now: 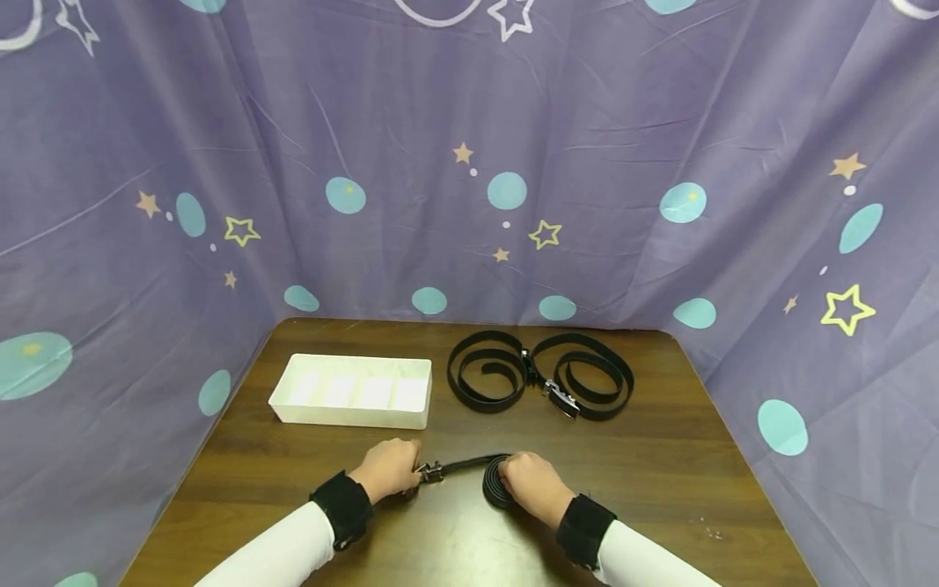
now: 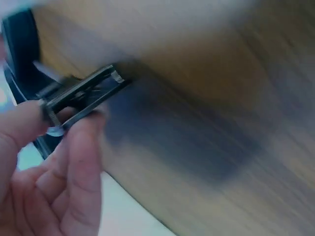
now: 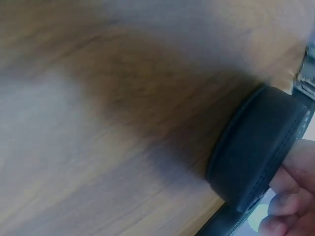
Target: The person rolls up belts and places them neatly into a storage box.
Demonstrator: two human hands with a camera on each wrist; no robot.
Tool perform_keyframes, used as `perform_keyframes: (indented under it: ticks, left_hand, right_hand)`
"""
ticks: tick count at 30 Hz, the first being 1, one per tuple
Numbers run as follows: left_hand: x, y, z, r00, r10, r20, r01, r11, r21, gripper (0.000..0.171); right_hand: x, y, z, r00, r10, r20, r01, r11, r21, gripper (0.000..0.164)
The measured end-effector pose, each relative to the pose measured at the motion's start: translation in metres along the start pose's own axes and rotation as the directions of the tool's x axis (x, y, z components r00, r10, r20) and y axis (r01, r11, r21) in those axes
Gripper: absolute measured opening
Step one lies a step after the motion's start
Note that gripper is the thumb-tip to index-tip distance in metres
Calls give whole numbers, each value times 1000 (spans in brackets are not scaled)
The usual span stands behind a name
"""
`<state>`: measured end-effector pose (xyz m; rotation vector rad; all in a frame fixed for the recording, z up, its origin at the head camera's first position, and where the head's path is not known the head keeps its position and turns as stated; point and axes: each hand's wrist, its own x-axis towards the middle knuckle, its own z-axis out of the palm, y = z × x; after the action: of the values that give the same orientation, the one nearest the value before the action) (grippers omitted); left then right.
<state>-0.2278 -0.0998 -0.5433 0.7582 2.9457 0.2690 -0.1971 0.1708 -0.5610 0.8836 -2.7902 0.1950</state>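
Observation:
A black belt lies across the front middle of the table, partly wound into a tight roll (image 1: 494, 484). My right hand (image 1: 535, 487) grips that roll, which stands on edge in the right wrist view as a dark band (image 3: 258, 142) beside the fingers. At the belt's other end, my left hand (image 1: 387, 470) pinches the metal buckle (image 1: 431, 472). Thumb and fingers sit on the buckle frame (image 2: 81, 91) in the left wrist view. Between the two hands runs a short straight stretch of belt (image 1: 468, 463).
Behind the right hand lie two more black belts, loosely coiled: one on the left (image 1: 452, 377), one on the right (image 1: 628, 379), buckles close together. A white rectangular box (image 1: 348, 414) with pale sections inside stands at the table's left. Patterned purple curtain (image 1: 411, 261) surrounds the wooden table (image 1: 660, 473).

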Motion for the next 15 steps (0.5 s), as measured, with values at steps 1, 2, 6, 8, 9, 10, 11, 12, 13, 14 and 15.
perform_keyframes:
  ticks: [1,2,6,8,9,10,11,12,13,14,15]
  left_hand:
    - [-3,6,0,999,32,9,-32,999,18,25]
    - [-7,14,0,998,60,17,-60,997,40,25]
    - [-15,52,8,984,166,67,-171,982,82,24]
    - [-16,72,17,977,195,82,-199,979,47,27]
    - [-14,81,20,974,212,77,-213,977,12,30]
    - [-11,89,24,972,226,64,-225,974,-27,34]
    - [-8,96,27,972,232,45,-228,971,-74,38]
    - [-3,101,29,970,243,25,-239,965,-112,41]
    - [2,105,31,968,250,9,-246,959,-142,43]
    - [6,107,32,968,250,1,-246,951,-186,44]
    - [11,107,32,968,249,9,-241,943,-232,45]
  right_hand:
    - [1,-1,0,1000,21,-7,-21,1000,7,23]
    - [2,-3,1,999,38,-14,-38,999,9,24]
    - [7,-7,2,994,108,-30,-108,994,2,25]
    - [10,-9,2,990,141,-22,-141,990,3,24]
    - [12,-11,2,987,160,-14,-160,987,13,24]
    - [13,-12,2,983,181,-7,-181,983,24,24]
    - [14,-13,1,979,203,2,-203,979,33,25]
    - [15,-14,1,976,219,5,-219,975,42,25]
    - [15,-15,0,973,230,7,-230,972,50,26]
    - [15,-15,-1,972,235,8,-235,970,56,27]
    - [15,-15,-2,971,239,5,-239,969,63,28]
